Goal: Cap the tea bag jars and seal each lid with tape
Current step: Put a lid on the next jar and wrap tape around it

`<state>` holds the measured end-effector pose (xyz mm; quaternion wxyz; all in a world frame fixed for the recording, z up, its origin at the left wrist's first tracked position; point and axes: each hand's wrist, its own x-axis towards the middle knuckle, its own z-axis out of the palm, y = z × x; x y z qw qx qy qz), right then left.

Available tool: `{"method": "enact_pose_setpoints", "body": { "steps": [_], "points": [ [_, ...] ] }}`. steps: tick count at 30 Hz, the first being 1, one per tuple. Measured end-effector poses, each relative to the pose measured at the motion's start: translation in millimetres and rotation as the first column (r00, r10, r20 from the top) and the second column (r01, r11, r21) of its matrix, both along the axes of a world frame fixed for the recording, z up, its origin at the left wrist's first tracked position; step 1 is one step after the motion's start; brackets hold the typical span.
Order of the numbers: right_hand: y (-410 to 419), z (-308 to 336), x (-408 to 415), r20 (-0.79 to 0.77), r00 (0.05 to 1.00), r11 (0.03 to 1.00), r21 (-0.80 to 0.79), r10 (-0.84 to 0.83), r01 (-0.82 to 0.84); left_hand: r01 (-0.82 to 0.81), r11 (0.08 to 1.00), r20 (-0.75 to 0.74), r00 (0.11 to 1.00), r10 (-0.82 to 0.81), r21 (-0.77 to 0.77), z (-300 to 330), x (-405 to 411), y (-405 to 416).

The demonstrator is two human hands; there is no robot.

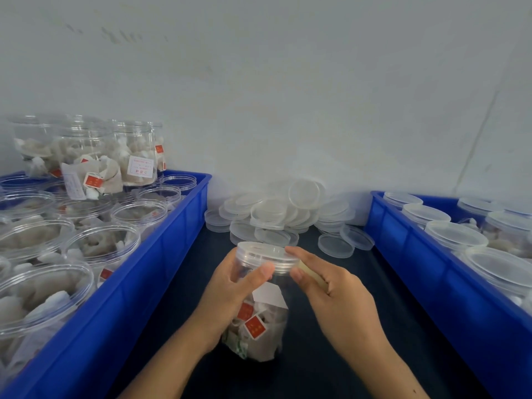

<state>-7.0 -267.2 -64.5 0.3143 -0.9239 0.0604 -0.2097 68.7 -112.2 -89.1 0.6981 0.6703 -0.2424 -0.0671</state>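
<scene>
Clear jar (259,321) of tea bags stands bottom centre of the frame on the dark table (331,355), lid (266,254) on top. Left hand (230,289) grasps the jar's upper wall, thumb across the front just under the lid. Right hand (325,280) has fingertips at the lid's right rim and pinches a pale strip (312,273), probably tape. Loose lids pile (282,214) sits centre frame by the wall. Blue bin (149,272) at left holds uncapped filled jars; blue bin (426,272) at right holds capped ones.
</scene>
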Motion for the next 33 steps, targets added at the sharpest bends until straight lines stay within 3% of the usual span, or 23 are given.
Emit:
{"method": "enact_pose_setpoints", "body": {
  "steps": [3, 6, 9, 12, 16, 20, 24, 33],
  "points": [
    [7, -3, 2, 0.014, 1.000, 0.996, 0.087, -0.015, 0.014, -0.209, 0.977, 0.106, 0.973, 0.204, 0.045, -3, -5, -3],
    [15, -5, 1, 0.012, 0.998, 0.996, 0.070, -0.062, 0.061, -0.478, 0.876, 0.373, 0.826, 0.422, 0.068, -4, -16, -10],
    [22, -7, -2, 0.023, 0.996, 0.995, 0.067, -0.081, 0.079, -0.558, 0.820, 0.367, 0.794, 0.484, 0.126, -1, -29, -23],
    [27, -6, -6, 0.027, 0.999, 0.998, 0.056, -0.042, 0.040, -0.527, 0.832, 0.252, 0.840, 0.480, 0.171, 2, -27, -24],
    [22, 0, -9, 0.009, 0.999, 0.999, 0.037, 0.038, -0.039, -0.360, 0.927, 0.037, 0.933, 0.358, 0.104, 5, -10, -10],
    [8, 6, -11, -0.046, 0.994, 0.995, 0.002, 0.100, -0.100, -0.295, 0.954, 0.007, 0.955, 0.295, 0.050, 5, -6, -7],
    [-4, 14, -12, -0.110, 0.991, 0.991, -0.107, 0.072, -0.083, -0.249, 0.968, -0.005, 0.968, 0.249, 0.035, 6, -4, -5],
    [-14, 22, -8, -0.176, 0.983, 0.978, -0.188, 0.056, -0.090, -0.037, 0.999, -0.032, 0.999, 0.037, 0.010, 8, 2, 6]
  ]
}}
